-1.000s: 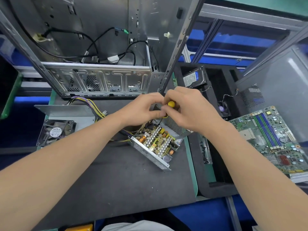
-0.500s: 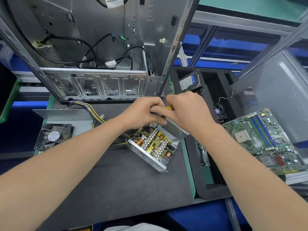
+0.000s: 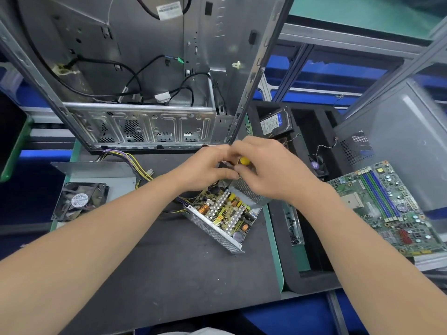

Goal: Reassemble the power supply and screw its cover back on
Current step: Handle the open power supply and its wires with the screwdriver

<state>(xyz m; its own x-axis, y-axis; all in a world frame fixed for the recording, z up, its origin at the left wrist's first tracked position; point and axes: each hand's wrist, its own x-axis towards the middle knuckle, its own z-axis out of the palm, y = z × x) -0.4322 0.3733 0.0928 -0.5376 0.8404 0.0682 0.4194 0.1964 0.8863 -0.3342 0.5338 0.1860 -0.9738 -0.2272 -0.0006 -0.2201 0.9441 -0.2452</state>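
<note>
Head view. Dark grey matted worktop: open perforated-steel power supply, circuit board exposed, lies at centre. Right hand fingers curl round yellow-handled screwdriver at its far edge; left hand fingers curled alongside, hold hidden. Bare steel computer case behind; green motherboard right.

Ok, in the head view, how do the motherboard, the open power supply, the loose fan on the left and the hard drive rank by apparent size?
1. motherboard
2. power supply, partly hidden
3. fan
4. hard drive, which lies farther back, so its rank against the fan is unsure
</note>
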